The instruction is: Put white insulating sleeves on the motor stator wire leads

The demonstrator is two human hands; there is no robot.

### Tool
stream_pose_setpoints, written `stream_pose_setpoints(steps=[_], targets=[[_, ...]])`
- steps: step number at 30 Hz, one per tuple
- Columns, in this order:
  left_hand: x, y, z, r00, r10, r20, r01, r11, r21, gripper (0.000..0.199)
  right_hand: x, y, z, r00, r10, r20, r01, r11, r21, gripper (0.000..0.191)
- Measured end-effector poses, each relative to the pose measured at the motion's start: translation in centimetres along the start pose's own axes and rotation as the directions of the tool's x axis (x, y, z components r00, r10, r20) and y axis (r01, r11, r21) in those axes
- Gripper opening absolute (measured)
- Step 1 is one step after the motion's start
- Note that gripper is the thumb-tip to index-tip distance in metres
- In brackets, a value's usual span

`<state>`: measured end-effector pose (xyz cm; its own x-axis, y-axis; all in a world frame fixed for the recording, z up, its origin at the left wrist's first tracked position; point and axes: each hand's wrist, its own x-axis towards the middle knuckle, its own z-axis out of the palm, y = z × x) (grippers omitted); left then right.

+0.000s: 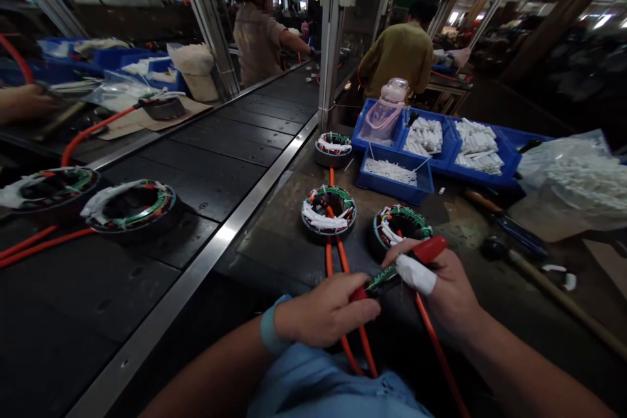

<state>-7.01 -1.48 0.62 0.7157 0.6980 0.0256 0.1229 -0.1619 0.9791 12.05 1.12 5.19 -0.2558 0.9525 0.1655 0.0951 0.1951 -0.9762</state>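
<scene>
A marker pen with red ends is held level between my two hands, in front of my body. My left hand is closed on its left red end. Around the right red end are the fingers of my right hand, whose thumb has a white wrapping. Just beyond my right hand lies a ring-shaped wound stator with green, red and white wires, partly covered by the fingers. A second stator rests to its left, and a third stator sits farther back. Orange-red cords run from them toward me.
Blue bins hold white sleeves and a clear bottle. White ties fill a front bin. A hammer and a plastic bag lie right. Two stators sit on the conveyor. Co-workers stand beyond; another hand is left.
</scene>
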Motion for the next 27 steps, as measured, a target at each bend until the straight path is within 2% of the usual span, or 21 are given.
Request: stream_pose_setpoints(steps=[1, 2, 4, 6, 8, 10, 13, 16, 19, 21, 24, 27], targets=[[-0.3, -0.3, -0.5, 0.998, -0.012, 0.063, 0.024, 0.98, -0.197, 0.048, 1.0, -0.1, 0.0, 0.999, 0.002, -0.047, 0.0, 0.999, 0.054, 0.021], [-0.6, -0.7, -0.9, 0.997, -0.014, 0.082, 0.043, 0.935, -0.352, 0.049, 2.2, -0.2, 0.0, 0.995, 0.0, -0.096, 0.009, 0.995, 0.097, 0.021], [-0.9, -1.8, -1.5, 0.999, -0.038, -0.008, 0.029, 0.874, -0.485, 0.047, 4.7, 0.0, 0.1, 0.991, -0.03, -0.132, 0.041, 0.995, 0.086, 0.017], [-0.9, -2.9, -2.0, 0.982, -0.068, -0.176, -0.017, 0.897, -0.441, 0.04, 7.4, 0.7, 0.5, 0.992, -0.107, -0.071, 0.102, 0.992, -0.07, 0.016], [-0.7, -3.6, -2.2, 0.958, -0.08, -0.277, -0.031, 0.927, -0.374, 0.033, 9.8, 1.8, 1.1, 0.986, -0.169, 0.018, 0.167, 0.949, -0.269, 0.019], [-0.5, -4.2, -2.2, 0.946, -0.086, -0.314, -0.033, 0.934, -0.356, 0.029, 11.6, 2.9, 1.9, 0.98, -0.186, 0.068, 0.198, 0.887, -0.417, 0.02], [-0.5, -5.3, -1.8, 0.932, -0.097, -0.348, -0.056, 0.912, -0.406, 0.03, 13.1, 4.0, 2.6, 0.983, -0.157, 0.097, 0.184, 0.822, -0.539, 0.022], [-0.8, -6.5, -1.5, 0.917, -0.11, -0.384, -0.108, 0.857, -0.504, 0.032, 13.4, 3.9, 2.7, 0.978, -0.133, 0.16, 0.203, 0.786, -0.584, 0.022], [-1.0, -7.1, -1.4, 0.911, -0.137, -0.388, -0.089, 0.855, -0.511, 0.033, 13.3, 3.3, 2.2, 0.965, -0.147, 0.218, 0.248, 0.785, -0.567, 0.02], [-1.1, -7.0, -1.4, 0.913, -0.155, -0.378, -0.059, 0.865, -0.498, 0.033, 13.7, 2.9, 1.6, 0.966, -0.203, 0.162, 0.258, 0.823, -0.507, 0.018], [-1.2, -6.6, -1.4, 0.914, -0.166, -0.37, -0.049, 0.86, -0.508, 0.033, 15.2, 3.2, 0.6, 0.959, -0.283, 0.012, 0.261, 0.866, -0.427, 0.018], [-1.4, -6.5, -1.4, 0.912, -0.17, -0.374, -0.043, 0.866, -0.497, 0.031, 17.7, 4.3, -0.4, 0.958, -0.283, -0.051, 0.237, 0.877, -0.418, 0.018]])
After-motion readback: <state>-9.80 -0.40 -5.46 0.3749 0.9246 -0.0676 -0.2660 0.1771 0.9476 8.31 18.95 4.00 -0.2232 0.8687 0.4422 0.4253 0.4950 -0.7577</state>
